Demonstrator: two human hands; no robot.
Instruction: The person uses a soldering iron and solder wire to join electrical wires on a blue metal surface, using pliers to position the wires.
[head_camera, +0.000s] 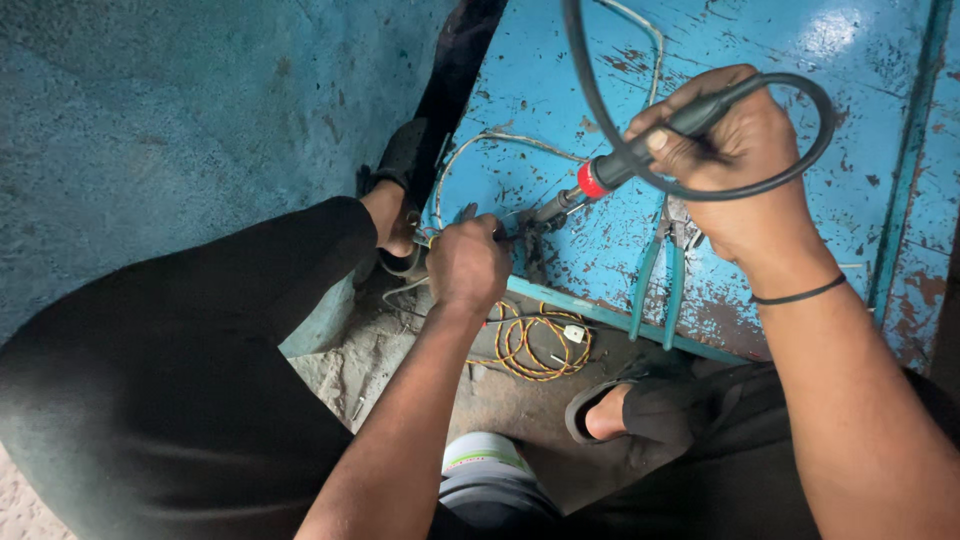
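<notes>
Soldering iron (610, 172) gripped in right hand (735, 150); left hand (467, 262) pinches wires (505, 232) at its tip.

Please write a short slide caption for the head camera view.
Right hand holds soldering iron to wires pinched by left hand.

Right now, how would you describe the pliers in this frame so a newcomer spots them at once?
Start at the worn blue painted board that fills the upper right. Near its lower edge, just under the right hand holding the soldering iron, lie the pliers. Their two long teal handles point toward the viewer, unlike the yellow wire coil on the ground beside them.
</notes>
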